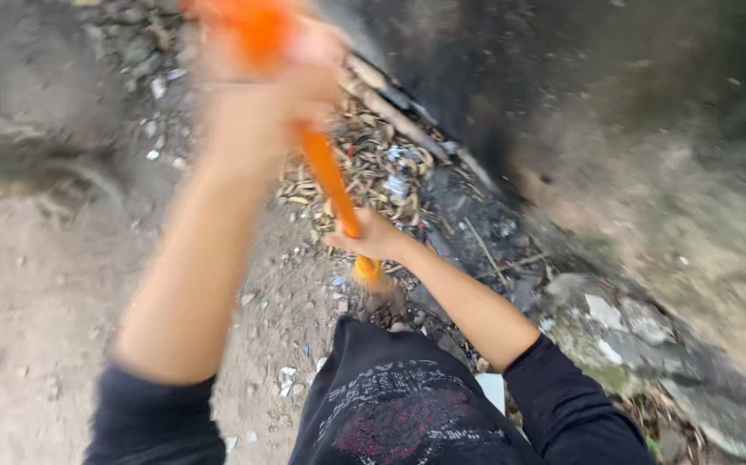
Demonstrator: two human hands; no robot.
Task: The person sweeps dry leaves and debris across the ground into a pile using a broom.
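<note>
I hold a long orange handle [326, 168] with both hands. My left hand [257, 95] grips its upper end near the camera and is blurred by motion. My right hand [371, 234] is closed around the handle lower down, just above the tool's lower end [367, 271], which meets the ground. The head of the tool is too blurred to make out. Beyond the handle lies a heap of dry leaves and litter [382, 168] on bare dirt.
Sandy ground [37, 293] spreads to the left with small white scraps. A dark, soot-stained wall [614, 112] rises on the right, with sticks, stones and rubble [614, 319] along its foot. My dark shirt fills the bottom of the view.
</note>
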